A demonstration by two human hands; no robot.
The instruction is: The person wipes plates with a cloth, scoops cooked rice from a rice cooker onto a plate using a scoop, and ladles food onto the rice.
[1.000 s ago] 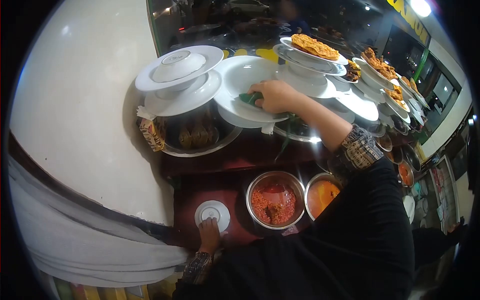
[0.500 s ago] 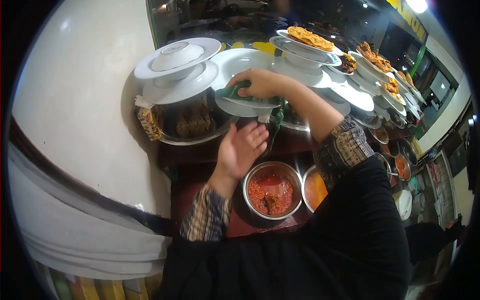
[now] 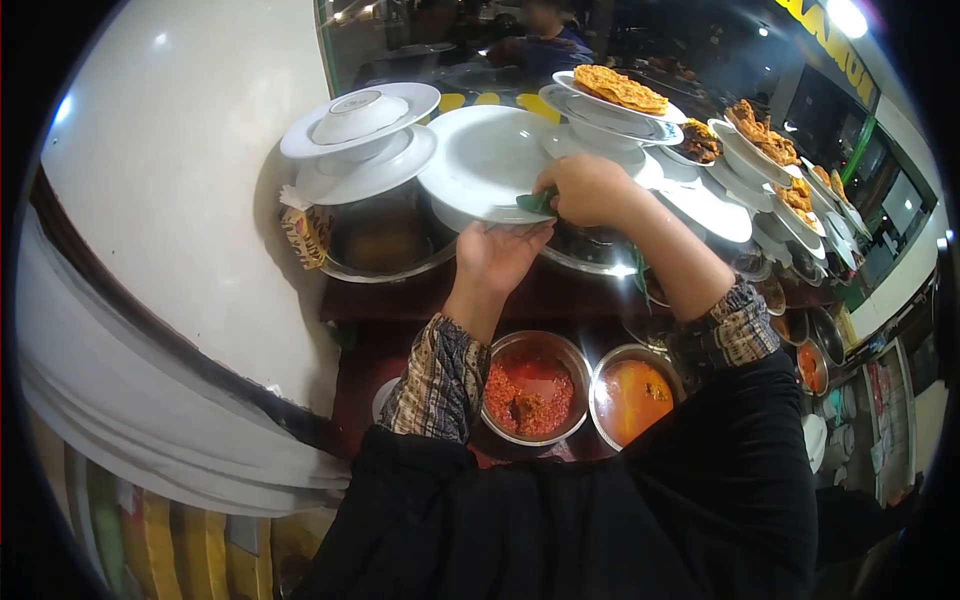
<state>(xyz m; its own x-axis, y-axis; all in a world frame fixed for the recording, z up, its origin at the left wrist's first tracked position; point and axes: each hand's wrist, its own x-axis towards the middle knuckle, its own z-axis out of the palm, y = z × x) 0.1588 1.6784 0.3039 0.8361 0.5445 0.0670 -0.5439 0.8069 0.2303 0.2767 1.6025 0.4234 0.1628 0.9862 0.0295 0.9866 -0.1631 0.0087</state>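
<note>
A large white plate [image 3: 485, 165] sits tilted toward me on the upper shelf. My left hand [image 3: 497, 262] is palm up under its front rim, fingers stretched out; it appears to touch the plate's underside. My right hand [image 3: 590, 192] pinches a bunched green cloth [image 3: 538, 203] against the plate's right front rim. Much of the cloth is hidden by that hand. To the left is a stack of white plates with an upturned bowl [image 3: 360, 117] on top.
Below are a pot of red sambal [image 3: 530, 388] and a pot of orange curry [image 3: 635, 400]. Stacked plates of fried food [image 3: 620, 88] run along the right. A metal tray [image 3: 390, 268] lies under the left plates. A white wall [image 3: 180, 170] bounds the left side.
My right hand has moved right and slightly down with the cloth, from over the plate to its right front rim. My left hand has risen to the plate's underside.
</note>
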